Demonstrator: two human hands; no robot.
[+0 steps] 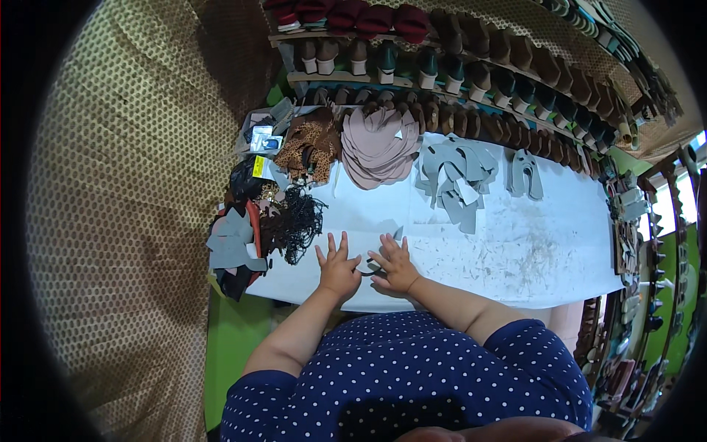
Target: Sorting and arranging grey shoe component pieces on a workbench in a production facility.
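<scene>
Both of my hands are over the near part of the white-covered table [368, 215]. My left hand [339, 271] is open, its fingers spread and pointing away from me. Just to its right, my right hand [398, 268] is open too, fingers apart and angled to the left. A thin dark curved strip [366, 274] shows in the gap between them, close to the left thumb; whether either hand touches it, I cannot tell. Beyond the right fingertips is a small grey piece [398, 233].
Along the table's back lie pinkish cut pieces [379, 147], leopard-print material [308, 144] and grey cut pieces [456, 177], with more grey pieces [524, 177] farther right. A black tangled heap [296, 225] sits at left. Shelves of heeled shoes [479, 79] rise behind.
</scene>
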